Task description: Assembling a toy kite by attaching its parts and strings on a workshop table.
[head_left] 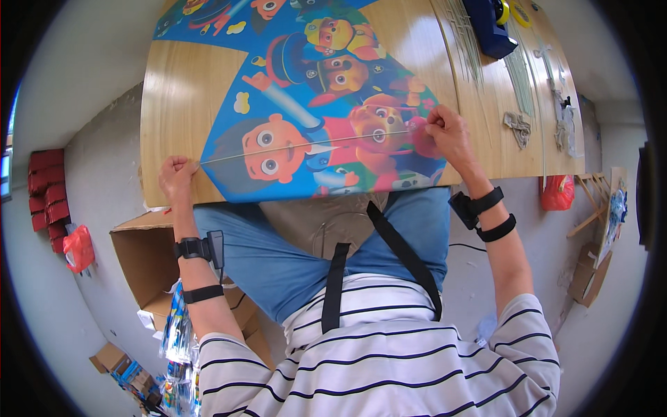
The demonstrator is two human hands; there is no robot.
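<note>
Across the table in front of me lies a printed sheet (pixel 278 73) with colourful cartoon figures on blue, like kite fabric. A thin pale rod (pixel 288 147) spans its near part from side to side. My left hand (pixel 177 175) pinches the rod's left end, just past the sheet's left corner. At the other end, my right hand (pixel 448 135) is closed on the rod with thumb and fingertips, over the sheet's right edge. Both hands are above the tabletop, and their fingers hide the rod's tips.
A dark blue tape dispenser (pixel 490 31) stands at the far right of the wooden table (pixel 177 90). Bundles of thin rods (pixel 517 80) and a small grey heap (pixel 517 130) lie near it. An open cardboard box (pixel 142 257) sits below the table's left side.
</note>
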